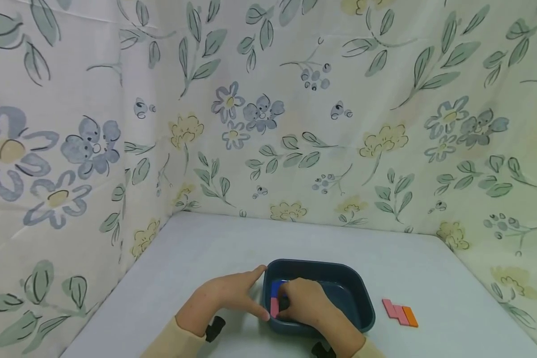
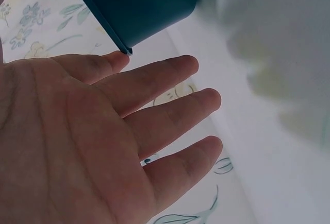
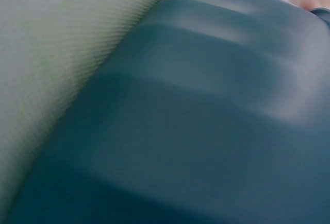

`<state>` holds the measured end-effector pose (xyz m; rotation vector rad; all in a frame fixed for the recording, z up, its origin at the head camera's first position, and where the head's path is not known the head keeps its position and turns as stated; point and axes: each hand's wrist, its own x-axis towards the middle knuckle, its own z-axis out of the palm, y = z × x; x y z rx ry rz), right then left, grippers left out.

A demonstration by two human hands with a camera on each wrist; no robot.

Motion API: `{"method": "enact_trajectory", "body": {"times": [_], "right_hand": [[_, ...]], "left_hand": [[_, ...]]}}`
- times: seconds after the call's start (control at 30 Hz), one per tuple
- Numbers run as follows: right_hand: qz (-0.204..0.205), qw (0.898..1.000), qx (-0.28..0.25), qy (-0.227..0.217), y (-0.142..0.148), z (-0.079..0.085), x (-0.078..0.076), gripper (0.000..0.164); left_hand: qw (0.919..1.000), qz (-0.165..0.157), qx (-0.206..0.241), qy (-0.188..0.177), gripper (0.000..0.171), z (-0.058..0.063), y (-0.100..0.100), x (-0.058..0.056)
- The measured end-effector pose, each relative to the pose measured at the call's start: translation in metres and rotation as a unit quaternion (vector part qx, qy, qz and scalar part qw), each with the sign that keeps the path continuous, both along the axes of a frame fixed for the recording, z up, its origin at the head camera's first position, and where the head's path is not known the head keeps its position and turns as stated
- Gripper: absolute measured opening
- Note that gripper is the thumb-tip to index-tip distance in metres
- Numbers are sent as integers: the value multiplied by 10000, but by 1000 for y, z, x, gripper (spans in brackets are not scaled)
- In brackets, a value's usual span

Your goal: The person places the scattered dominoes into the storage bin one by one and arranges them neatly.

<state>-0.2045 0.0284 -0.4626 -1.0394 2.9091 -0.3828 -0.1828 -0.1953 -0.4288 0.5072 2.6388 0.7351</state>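
Note:
A dark blue-green rectangular tub (image 1: 368, 303) stands on the white table. Inside it, along the left wall, lie a blue flat piece (image 1: 276, 288) and a pink flat piece (image 1: 274, 307). My left hand (image 1: 237, 293) is at the tub's left side, its thumb and a fingertip at the rim. In the left wrist view its fingers are straight and spread beside the tub wall (image 2: 144, 7). My right hand (image 1: 306, 301) reaches into the tub with bent fingers, right by the blue and pink pieces; I cannot tell whether it pinches one. The right wrist view shows mostly tub wall (image 3: 180, 121).
To the right of the tub, a stepped pink piece (image 1: 397, 312) lies against an orange piece (image 1: 410, 316) on the table (image 1: 223, 238). A floral curtain (image 1: 286, 164) hangs behind the table and along both sides.

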Motion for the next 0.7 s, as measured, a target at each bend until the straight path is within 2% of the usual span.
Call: {"method": "enact_trajectory", "body": {"times": [0.23, 0.37, 0.7], "right_hand": [[-52, 10000, 47, -47, 1, 1, 1, 35], [-51, 10000, -62, -2, 8, 6, 1, 36], [-358, 9973, -637, -73, 57, 33, 7, 41]], "left_hand": [[10000, 24, 10, -23, 116, 1, 0, 0], [10000, 2, -14, 19, 117, -2, 1, -2], [9997, 222, -37, -120, 119, -3, 3, -2]]}}
